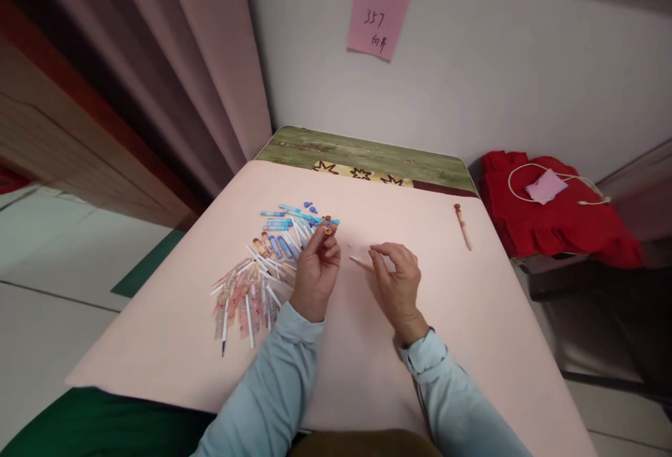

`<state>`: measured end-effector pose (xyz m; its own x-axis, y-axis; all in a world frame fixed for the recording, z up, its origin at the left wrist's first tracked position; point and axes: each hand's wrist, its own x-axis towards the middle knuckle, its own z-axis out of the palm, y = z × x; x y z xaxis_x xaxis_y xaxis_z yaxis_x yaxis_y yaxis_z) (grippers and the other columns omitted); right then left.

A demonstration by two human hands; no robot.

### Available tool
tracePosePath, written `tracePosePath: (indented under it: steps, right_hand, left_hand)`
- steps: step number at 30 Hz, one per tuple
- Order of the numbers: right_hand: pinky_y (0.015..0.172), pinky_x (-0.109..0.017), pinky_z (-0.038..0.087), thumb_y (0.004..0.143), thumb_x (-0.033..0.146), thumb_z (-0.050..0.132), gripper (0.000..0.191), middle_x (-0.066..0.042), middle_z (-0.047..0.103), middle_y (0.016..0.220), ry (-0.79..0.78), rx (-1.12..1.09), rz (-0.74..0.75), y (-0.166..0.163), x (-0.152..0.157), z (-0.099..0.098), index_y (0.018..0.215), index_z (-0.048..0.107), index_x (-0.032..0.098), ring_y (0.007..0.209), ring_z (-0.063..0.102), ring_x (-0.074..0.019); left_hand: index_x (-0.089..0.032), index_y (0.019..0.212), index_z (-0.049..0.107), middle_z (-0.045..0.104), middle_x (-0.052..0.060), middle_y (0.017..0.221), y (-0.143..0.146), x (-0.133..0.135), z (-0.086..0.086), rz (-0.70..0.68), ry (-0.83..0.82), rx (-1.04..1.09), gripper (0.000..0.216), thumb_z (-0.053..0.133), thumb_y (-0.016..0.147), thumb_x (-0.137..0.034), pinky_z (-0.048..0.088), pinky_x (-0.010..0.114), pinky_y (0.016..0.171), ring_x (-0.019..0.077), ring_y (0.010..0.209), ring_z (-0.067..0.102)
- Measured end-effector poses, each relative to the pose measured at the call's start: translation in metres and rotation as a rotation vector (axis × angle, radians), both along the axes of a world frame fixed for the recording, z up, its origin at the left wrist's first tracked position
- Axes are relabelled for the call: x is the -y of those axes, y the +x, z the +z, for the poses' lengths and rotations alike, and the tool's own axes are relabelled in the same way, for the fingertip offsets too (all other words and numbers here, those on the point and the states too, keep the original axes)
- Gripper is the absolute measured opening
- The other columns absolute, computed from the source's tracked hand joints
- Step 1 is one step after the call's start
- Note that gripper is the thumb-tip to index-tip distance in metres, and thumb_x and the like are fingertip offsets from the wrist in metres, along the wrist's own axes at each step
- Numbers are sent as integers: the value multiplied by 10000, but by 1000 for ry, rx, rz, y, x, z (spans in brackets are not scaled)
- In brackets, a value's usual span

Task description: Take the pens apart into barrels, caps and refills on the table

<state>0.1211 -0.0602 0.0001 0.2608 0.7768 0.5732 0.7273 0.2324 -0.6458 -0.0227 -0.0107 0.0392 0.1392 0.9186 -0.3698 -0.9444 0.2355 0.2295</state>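
Note:
My left hand [318, 271] is raised over the table, its fingers closed round a small brown pen part [328, 231] whose round open end faces up. My right hand [397, 271] is pinched, thumb tip against index finger; whatever is between them is too small to make out. A thin pale stick with a white end [361, 262] shows beside the right fingers, partly hidden by them. Left of my left hand lie blue pen barrels [276, 223], brown barrels [261, 247], white refills [249, 320] and printed clear tubes [225, 306] in a heap.
A whole brown-topped pen [463, 226] lies at the right of the pink-covered table [472, 345]. Small blue caps [309, 206] sit at the heap's far end. Beyond the right edge is a red cloth [577, 233] with a white cable. A curtain [210, 58] hangs left.

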Motion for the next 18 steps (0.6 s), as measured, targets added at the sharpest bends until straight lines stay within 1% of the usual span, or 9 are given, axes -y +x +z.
tracePosePath:
  steps: [3, 5, 9, 12, 14, 16, 18]
  right_hand:
    - [831, -362, 404, 891, 291, 634, 119, -24, 731, 842, -146, 146, 24, 2, -9, 0, 840, 730, 242, 805, 642, -201]
    - [784, -347, 398, 870, 277, 645, 117, -24, 728, 808, -217, 233, 33, 1, -19, -1, 814, 743, 246, 756, 637, -195]
    - [683, -316, 390, 851, 269, 645, 128, -32, 713, 743, -270, 350, 58, -9, -41, 0, 794, 758, 254, 656, 619, -176]
    - [640, -307, 391, 837, 262, 640, 137, -35, 704, 715, -280, 342, 71, -18, -48, 2, 759, 752, 251, 617, 607, -168]
    - [634, -300, 412, 855, 277, 611, 161, -38, 718, 751, -283, 193, 84, -22, -45, 6, 777, 749, 249, 647, 623, -171]
    - [616, -286, 445, 890, 334, 568, 205, -39, 725, 789, -287, -109, 105, -25, -38, 10, 841, 740, 233, 672, 637, -169]
    - [564, -268, 468, 906, 414, 545, 275, -39, 710, 777, -292, -449, 140, -28, -27, 15, 904, 717, 200, 635, 625, -155]
  left_hand:
    - [-96, 994, 609, 590, 14, 787, -2, -2, 0, 2, 5, 28, 205, 417, 958, -36, 335, 64, 405, -10, 485, 442]
    - [-98, 996, 607, 590, 14, 785, -1, -1, 0, -4, 7, 43, 196, 425, 955, -37, 340, 65, 409, -9, 485, 442]
    - [-115, 1002, 611, 611, 23, 795, 0, 1, -2, -23, 35, 48, 163, 471, 942, -55, 357, 70, 414, 0, 496, 457]
    - [-129, 989, 621, 626, 29, 807, 1, 1, -6, -44, 64, 44, 136, 521, 920, -69, 361, 72, 420, 6, 510, 478]
    - [-136, 974, 628, 637, 33, 813, 0, 0, -9, -46, 84, 16, 113, 560, 902, -82, 371, 78, 434, 10, 520, 492]
    - [-139, 965, 631, 645, 34, 823, 0, 0, -10, -35, 99, -15, 103, 602, 878, -95, 378, 85, 448, 13, 526, 500]
    - [-141, 972, 629, 648, 28, 824, 1, 1, -11, -30, 112, -34, 127, 636, 852, -101, 378, 90, 459, 13, 531, 507]
